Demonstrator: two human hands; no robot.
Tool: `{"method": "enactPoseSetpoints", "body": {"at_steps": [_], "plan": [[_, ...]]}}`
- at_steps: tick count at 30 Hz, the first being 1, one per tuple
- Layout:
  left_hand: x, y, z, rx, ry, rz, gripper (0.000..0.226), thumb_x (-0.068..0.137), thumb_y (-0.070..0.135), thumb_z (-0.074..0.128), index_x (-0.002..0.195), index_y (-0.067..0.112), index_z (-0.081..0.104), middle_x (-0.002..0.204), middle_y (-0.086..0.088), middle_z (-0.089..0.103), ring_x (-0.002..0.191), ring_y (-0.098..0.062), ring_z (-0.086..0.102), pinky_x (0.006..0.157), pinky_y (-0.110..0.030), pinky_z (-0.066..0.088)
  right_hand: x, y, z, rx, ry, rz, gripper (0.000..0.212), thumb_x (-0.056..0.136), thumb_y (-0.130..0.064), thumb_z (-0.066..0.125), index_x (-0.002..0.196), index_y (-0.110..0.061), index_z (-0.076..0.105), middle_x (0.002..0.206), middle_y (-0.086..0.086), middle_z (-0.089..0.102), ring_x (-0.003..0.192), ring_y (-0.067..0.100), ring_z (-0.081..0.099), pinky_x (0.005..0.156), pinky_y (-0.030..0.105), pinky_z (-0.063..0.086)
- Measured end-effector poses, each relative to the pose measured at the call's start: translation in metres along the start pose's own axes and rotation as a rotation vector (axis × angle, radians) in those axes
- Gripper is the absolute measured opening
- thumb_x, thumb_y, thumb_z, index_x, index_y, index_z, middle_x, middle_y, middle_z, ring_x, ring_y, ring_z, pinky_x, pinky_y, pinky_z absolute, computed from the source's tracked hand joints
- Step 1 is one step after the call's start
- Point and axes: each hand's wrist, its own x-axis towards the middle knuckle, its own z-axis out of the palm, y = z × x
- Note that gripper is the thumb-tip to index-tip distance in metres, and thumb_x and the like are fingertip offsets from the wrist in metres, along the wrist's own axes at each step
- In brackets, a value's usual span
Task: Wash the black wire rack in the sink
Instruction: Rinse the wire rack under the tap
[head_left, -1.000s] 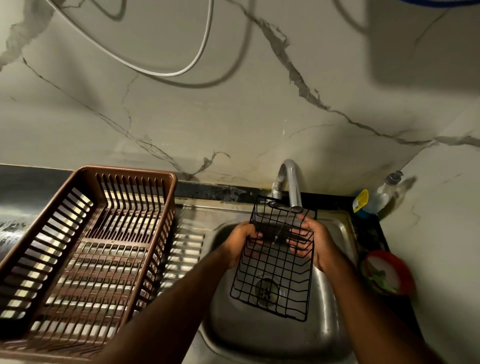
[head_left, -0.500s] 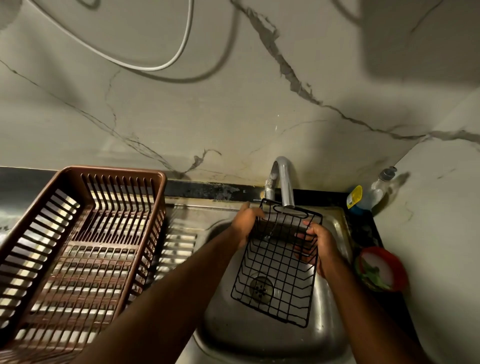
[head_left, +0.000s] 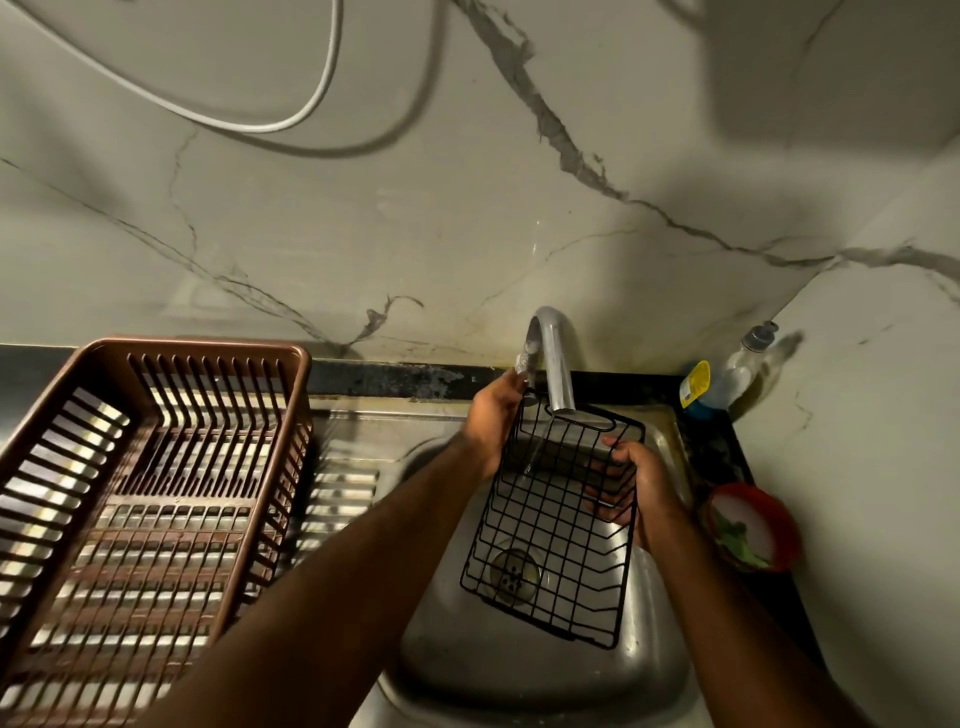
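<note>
Two bare forearms are seen entering from the bottom of the frame and reaching up toward the centre right. Between them, low in the frame, lies a rounded stainless steel sink basin (head_left: 519, 670), its round perforated drain (head_left: 515, 570) visible through the wires of the thing held above it.

A black rectangular wire rack (head_left: 550, 530) with a grid bottom is held tilted over the basin, right of centre, its far end raised just under the spout and its near end lower, above the drain. The right hand (head_left: 641, 486) is closed around the rack's right edge, with the fingers curled in under the wires. The left hand (head_left: 493, 421) is placed at the rack's upper left corner; its fingertips also reach the small tap handle (head_left: 523, 358), and whether the rack is actually gripped by it cannot be told.

At the left of the frame, a brown slatted plastic dish basket (head_left: 156, 467) is set on the ribbed steel drainboard (head_left: 343, 488).

A curved chrome faucet (head_left: 556, 358) is seen above the rack, with a thin stream of water falling onto the wires.

At the right, a red round bowl (head_left: 750, 525) with white and green contents is placed on the dark counter, and farther back in the corner a clear dish soap bottle (head_left: 737, 369) with a yellow label is found.

Behind everything, a pale veined marble wall (head_left: 467, 208) is crossed at the upper left by a looping white cable (head_left: 291, 122).
</note>
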Motion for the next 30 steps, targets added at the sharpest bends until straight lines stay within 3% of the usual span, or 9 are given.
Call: {"method": "enactPoseSetpoints", "body": {"at_steps": [3, 7, 10, 15, 17, 20, 24, 26, 30], "plan": [[-0.001, 0.012, 0.009, 0.245, -0.115, 0.015, 0.075, 0.078, 0.031, 0.05, 0.152, 0.023, 0.044, 0.146, -0.008, 0.054, 0.135, -0.025, 0.046, 0.116, -0.047, 0.032, -0.007, 0.001, 0.002, 0.025, 0.024, -0.011, 0.027, 0.092, -0.023, 0.044, 0.107, -0.026, 0.066, 0.09, 0.009, 0.072, 0.076, 0.031, 0.068, 0.077, 0.045, 0.054], [0.002, 0.014, 0.01, 0.4, -0.194, -0.029, 0.1, 0.07, 0.021, 0.059, 0.162, 0.03, 0.02, 0.161, -0.01, 0.035, 0.143, -0.028, 0.036, 0.121, -0.051, 0.03, -0.014, 0.002, 0.003, -0.005, 0.06, -0.045, 0.016, 0.094, -0.027, 0.048, 0.095, -0.024, 0.063, 0.088, 0.007, 0.069, 0.075, 0.029, 0.065, 0.076, 0.043, 0.052], [-0.007, 0.008, 0.003, 0.409, -0.143, -0.073, 0.093, 0.075, 0.021, 0.066, 0.16, 0.025, 0.028, 0.156, -0.01, 0.042, 0.14, -0.03, 0.042, 0.117, -0.046, 0.036, -0.021, 0.002, 0.005, -0.088, 0.071, -0.124, 0.018, 0.092, -0.03, 0.052, 0.102, -0.021, 0.063, 0.093, 0.008, 0.065, 0.075, 0.029, 0.065, 0.072, 0.045, 0.054], [-0.032, -0.004, -0.009, 0.422, -0.036, -0.064, 0.044, 0.099, 0.01, 0.058, 0.14, 0.023, 0.048, 0.119, -0.002, 0.062, 0.11, -0.02, 0.06, 0.081, -0.03, 0.05, -0.041, 0.004, 0.009, -0.261, 0.079, -0.368, 0.03, 0.079, -0.024, 0.056, 0.106, -0.035, 0.06, 0.085, 0.004, 0.063, 0.075, 0.026, 0.061, 0.061, 0.038, 0.049], [-0.041, -0.008, -0.013, 0.417, -0.003, -0.055, 0.036, 0.101, 0.01, 0.055, 0.135, 0.021, 0.051, 0.115, -0.003, 0.064, 0.105, -0.02, 0.063, 0.079, -0.028, 0.052, -0.052, 0.007, 0.01, -0.357, 0.084, -0.446, 0.042, 0.072, -0.026, 0.059, 0.112, -0.039, 0.057, 0.089, 0.004, 0.067, 0.075, 0.022, 0.062, 0.063, 0.038, 0.05], [-0.049, -0.015, -0.023, 0.461, 0.054, -0.055, 0.032, 0.101, 0.005, 0.053, 0.13, 0.018, 0.053, 0.11, -0.006, 0.064, 0.097, -0.016, 0.063, 0.073, -0.023, 0.05, -0.069, 0.015, 0.009, -0.525, 0.065, -0.61, 0.045, 0.079, -0.009, 0.068, 0.114, -0.034, 0.055, 0.094, -0.006, 0.068, 0.076, 0.008, 0.066, 0.065, 0.028, 0.054], [-0.057, -0.024, -0.037, 0.662, 0.102, -0.026, 0.029, 0.098, 0.003, 0.055, 0.119, 0.024, 0.052, 0.115, -0.014, 0.063, 0.088, -0.014, 0.06, 0.066, -0.024, 0.048, -0.076, 0.032, 0.003, -0.805, -0.058, -0.784, 0.067, 0.071, -0.007, 0.081, 0.124, -0.029, 0.046, 0.118, -0.007, 0.059, 0.102, 0.003, 0.062, 0.08, 0.02, 0.055], [-0.061, -0.029, -0.047, 0.763, 0.107, -0.038, 0.028, 0.097, 0.005, 0.056, 0.122, 0.019, 0.055, 0.11, -0.01, 0.063, 0.092, -0.017, 0.062, 0.069, -0.027, 0.05, -0.076, 0.044, 0.0, -0.957, -0.079, -0.875, 0.079, 0.065, -0.01, 0.087, 0.132, -0.021, 0.045, 0.129, -0.005, 0.046, 0.114, 0.003, 0.048, 0.092, 0.017, 0.046], [-0.035, -0.073, -0.084, 0.823, 0.06, -0.015, 0.048, 0.086, 0.009, 0.058, 0.131, 0.025, 0.064, 0.123, -0.009, 0.069, 0.113, -0.029, 0.066, 0.099, -0.051, 0.054, -0.078, 0.063, -0.003, -1.18, -0.146, -1.012, 0.08, 0.064, -0.013, 0.09, 0.132, -0.01, 0.048, 0.139, 0.006, 0.034, 0.125, 0.005, 0.033, 0.103, 0.02, 0.038]]}}
